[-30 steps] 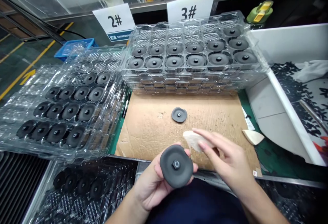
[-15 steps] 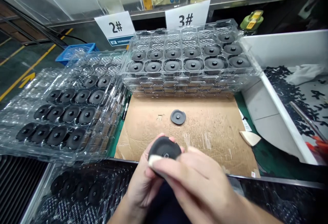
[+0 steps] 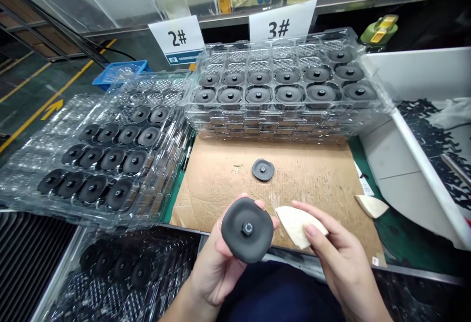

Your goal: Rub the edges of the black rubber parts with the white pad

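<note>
My left hand [image 3: 217, 258] is closed round the edge of a black dished disc [image 3: 239, 243] with a small raised hub at its middle, its hub side facing me. To the right, my right hand [image 3: 338, 248] pinches a cream-coloured, wedge-shaped pad [image 3: 294, 221] between thumb and fingers. The pad is close to the disc but apart from it. A second black disc [image 3: 265, 174] lies hub up on the cardboard sheet [image 3: 217, 165] beyond my hands. Another cream wedge pad [image 3: 371, 206] rests at the sheet's right edge.
Stacked clear trays [image 3: 253, 120] with black discs stand at the back; more trays [image 3: 158, 184] are on the left and lower left. A white bin [image 3: 390, 165] of small black parts is at right. Behind are number signs [image 3: 178, 40] and a green-lidded bottle [image 3: 379, 31].
My right hand has drawn away from the disc to the right with the wedge pad. The disc in my left hand now shows its hub side uncovered. The view has shifted slightly left.
</note>
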`<state>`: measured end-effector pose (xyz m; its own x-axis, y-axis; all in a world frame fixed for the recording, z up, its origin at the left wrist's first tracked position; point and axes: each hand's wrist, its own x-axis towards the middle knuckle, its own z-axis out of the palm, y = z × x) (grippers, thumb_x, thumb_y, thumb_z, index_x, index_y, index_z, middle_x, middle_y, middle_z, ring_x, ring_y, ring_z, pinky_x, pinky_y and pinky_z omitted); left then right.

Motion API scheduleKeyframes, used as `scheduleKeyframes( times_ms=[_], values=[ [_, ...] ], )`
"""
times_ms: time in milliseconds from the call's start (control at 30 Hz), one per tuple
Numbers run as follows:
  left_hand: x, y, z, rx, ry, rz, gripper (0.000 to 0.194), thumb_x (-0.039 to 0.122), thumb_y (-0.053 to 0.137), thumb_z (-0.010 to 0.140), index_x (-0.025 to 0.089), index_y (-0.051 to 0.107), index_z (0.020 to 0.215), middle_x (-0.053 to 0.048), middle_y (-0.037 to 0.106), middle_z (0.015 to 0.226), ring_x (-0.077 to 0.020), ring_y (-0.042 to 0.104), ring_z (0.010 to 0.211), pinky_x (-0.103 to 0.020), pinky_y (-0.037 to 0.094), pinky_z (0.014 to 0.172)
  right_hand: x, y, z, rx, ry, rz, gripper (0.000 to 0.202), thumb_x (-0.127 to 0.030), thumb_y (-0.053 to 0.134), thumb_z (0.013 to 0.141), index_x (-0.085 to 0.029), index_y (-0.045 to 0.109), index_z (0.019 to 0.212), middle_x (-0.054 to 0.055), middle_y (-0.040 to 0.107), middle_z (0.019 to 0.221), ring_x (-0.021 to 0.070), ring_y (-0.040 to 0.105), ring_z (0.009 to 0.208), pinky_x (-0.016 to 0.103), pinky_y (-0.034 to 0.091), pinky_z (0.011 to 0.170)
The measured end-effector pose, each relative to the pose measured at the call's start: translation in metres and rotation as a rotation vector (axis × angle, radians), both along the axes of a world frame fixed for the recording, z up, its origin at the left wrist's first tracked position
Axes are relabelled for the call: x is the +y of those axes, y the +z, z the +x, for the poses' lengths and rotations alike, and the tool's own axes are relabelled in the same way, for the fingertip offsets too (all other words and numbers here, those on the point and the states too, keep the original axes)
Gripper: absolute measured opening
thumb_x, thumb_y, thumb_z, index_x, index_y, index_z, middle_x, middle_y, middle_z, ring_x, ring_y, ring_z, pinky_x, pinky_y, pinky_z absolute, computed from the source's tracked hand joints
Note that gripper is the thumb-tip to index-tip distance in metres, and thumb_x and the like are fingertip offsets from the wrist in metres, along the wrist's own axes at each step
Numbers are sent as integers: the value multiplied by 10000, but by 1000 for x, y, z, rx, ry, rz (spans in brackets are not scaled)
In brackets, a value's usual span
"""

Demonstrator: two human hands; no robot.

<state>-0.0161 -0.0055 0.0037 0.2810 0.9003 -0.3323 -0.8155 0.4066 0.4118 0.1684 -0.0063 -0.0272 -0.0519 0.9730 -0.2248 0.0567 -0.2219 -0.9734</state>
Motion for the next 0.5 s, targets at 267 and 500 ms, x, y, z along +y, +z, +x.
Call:
scheduleKeyframes(
  times_ms=[267,500],
  values=[
    [-3,-5,0,-50,-29,-2,440,284,685,676,279,591,1106,7,629,1155,-269,567,1066,-302,474,888,2,2,-1,-104,-1,19,315,-355,556,803,-214,626,1076,69,646,1084,215,619,951,259,538,739],
    [-4,-2,0,-45,-13,-46,517,351,719,597,257,600,1092,-16,625,1154,-278,578,1046,-333,475,892,15,-11,-2,-225,26,60,314,-363,525,819,-206,618,1075,59,651,1061,210,620,930,304,525,779]
  ],
)
